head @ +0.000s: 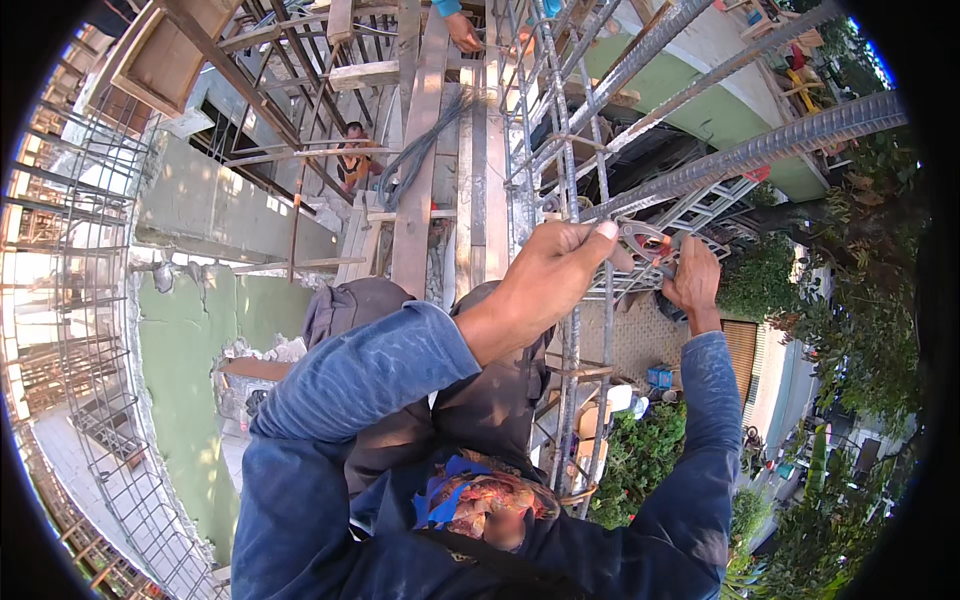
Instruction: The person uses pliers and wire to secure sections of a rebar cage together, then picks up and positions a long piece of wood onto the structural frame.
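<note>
My right hand (691, 281) grips the handles of metal pincers (643, 238), whose jaws point left toward my other hand. Thumb and fingers of my left hand (570, 259) are drawn together close to those jaws; whatever lies between the fingertips is too small to make out. Both hands are at a cage of steel reinforcing bars (571, 176), tied with thin stirrups. A thick ribbed rebar (765, 152) slants down from the upper right to just above my left fingers.
A bundle of tie wire (426, 146) lies over wooden planks (412, 251) before my knees. Another person's hand (463, 34) works at the top; a person in orange (354, 159) is lower down. Ground with plants (637, 457) lies far below, right. A rebar mesh (82, 292) stands left.
</note>
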{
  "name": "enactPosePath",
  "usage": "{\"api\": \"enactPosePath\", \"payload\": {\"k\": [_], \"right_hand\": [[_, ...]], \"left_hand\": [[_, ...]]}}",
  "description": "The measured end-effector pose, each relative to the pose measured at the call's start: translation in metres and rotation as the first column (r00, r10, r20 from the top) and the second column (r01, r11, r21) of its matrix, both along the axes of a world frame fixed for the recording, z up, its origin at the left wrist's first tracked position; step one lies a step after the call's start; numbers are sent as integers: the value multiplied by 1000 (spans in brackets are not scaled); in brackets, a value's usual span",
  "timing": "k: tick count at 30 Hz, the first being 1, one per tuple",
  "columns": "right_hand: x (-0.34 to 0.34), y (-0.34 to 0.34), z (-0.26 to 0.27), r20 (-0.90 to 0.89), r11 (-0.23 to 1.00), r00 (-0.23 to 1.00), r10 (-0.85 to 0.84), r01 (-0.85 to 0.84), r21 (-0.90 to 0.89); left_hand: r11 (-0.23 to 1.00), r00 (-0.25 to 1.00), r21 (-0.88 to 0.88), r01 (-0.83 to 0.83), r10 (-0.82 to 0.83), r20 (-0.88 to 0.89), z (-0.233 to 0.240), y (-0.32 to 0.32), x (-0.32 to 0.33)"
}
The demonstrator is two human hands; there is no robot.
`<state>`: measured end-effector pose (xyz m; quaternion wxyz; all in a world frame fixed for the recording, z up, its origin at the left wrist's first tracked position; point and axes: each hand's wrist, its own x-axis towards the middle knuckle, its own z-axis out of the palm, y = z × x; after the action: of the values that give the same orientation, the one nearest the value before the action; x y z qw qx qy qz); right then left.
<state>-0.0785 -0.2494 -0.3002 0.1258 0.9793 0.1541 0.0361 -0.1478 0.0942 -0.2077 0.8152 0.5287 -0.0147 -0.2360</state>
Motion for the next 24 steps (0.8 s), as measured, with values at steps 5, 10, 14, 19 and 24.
{"api": "enactPosePath", "payload": {"k": [5, 10, 14, 19, 24], "right_hand": [[-33, 8, -19, 18, 964, 997, -75, 68, 257], [-62, 28, -10, -57, 935, 972, -230, 237, 263], [-87, 43, 5, -36, 905, 962, -272, 268, 331], [-98, 55, 18, -46, 904, 947, -317, 317, 288], [-97, 35, -9, 214, 893, 951, -224, 112, 436]], "left_hand": [[997, 999, -71, 9, -11, -33, -1, -2, 0], [996, 995, -87, -33, 25, -95, 19, 5, -1], [999, 995, -50, -15, 10, -100, 19, 0, 0], [998, 996, -45, -41, 36, -86, 17, 1, 0], [999, 994, -23, -37, 34, -100, 15, 1, 0]]}}
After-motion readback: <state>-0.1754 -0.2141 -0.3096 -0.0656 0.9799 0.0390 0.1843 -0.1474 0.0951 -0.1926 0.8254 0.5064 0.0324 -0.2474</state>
